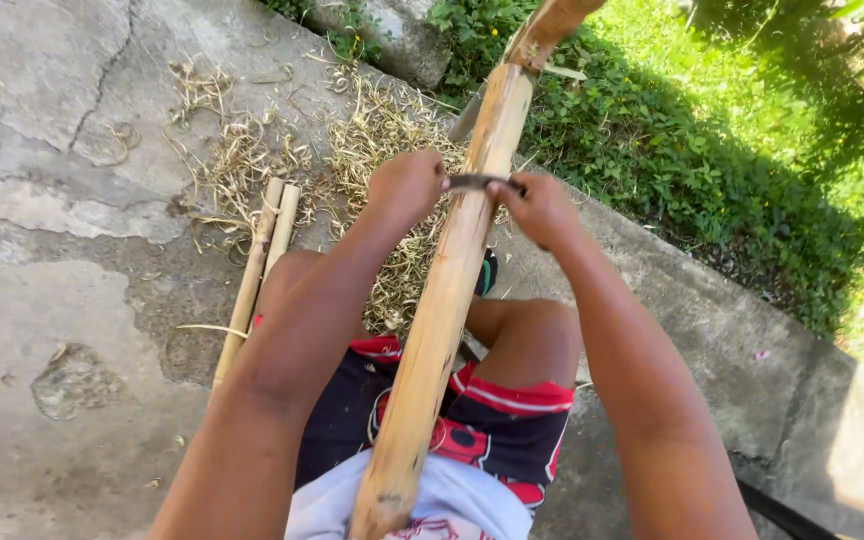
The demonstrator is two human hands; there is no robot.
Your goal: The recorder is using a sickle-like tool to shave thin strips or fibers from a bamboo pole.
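Head view, looking down over a seated lap in dark shorts point(497, 440) with red trim.

Long pale bamboo pole point(442, 300): runs from the near lap, between the knees, up and to the far right, where its far end rests against a brown wooden support point(550, 25). Tilted slightly rightward from near to far.

Dark metal blade point(477, 182): lies crosswise on the pole, touching its upper surface, just past the middle toward the far end.

Left hand point(407, 185): closed into a fist around the left end of the blade, just left of the pole.

Right hand point(542, 208): fingers curled shut around the right end of the blade, just right of the pole. Both forearms extended from the near edge, one on each side of the pole.

Two thinner bamboo sticks point(257, 280): lying side by side on the concrete floor point(52, 180), left of the left knee, well apart from the hands.

Heap of dry curled shavings point(372, 140): spread on the concrete beyond the hands and under the pole, reaching left toward the thin sticks.

Cracked, stained concrete over the left; low concrete ledge running diagonally at right; green grass point(752, 120) beyond it, far right.
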